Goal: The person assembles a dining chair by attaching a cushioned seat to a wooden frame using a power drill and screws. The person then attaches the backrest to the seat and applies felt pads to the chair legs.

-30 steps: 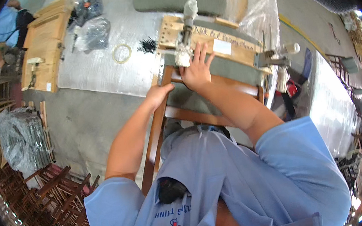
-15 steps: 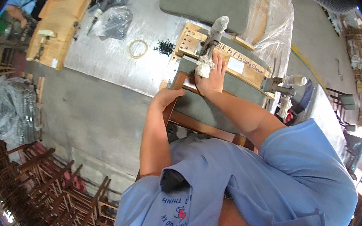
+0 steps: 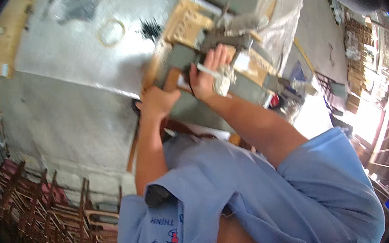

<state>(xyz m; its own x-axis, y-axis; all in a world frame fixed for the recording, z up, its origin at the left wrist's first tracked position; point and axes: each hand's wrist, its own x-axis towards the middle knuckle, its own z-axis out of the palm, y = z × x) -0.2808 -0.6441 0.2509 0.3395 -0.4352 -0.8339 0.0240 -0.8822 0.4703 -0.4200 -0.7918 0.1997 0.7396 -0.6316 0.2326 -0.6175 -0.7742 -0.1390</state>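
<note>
While the view has swung since the earlier frames, the left hand (image 3: 157, 101) stays clenched on the wooden frame (image 3: 171, 79); the right hand (image 3: 206, 73), fingers spread, presses the grey-green seat pad (image 3: 188, 105).

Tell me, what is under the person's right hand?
The right hand presses on a grey-green padded cushion in a brown wooden frame, beside a crumpled whitish wad. The cushion directly beneath the palm is covered.

shirt (image 3: 259, 200): light blue, short sleeves | chest: small red-and-blue print | forearms: bare
</note>
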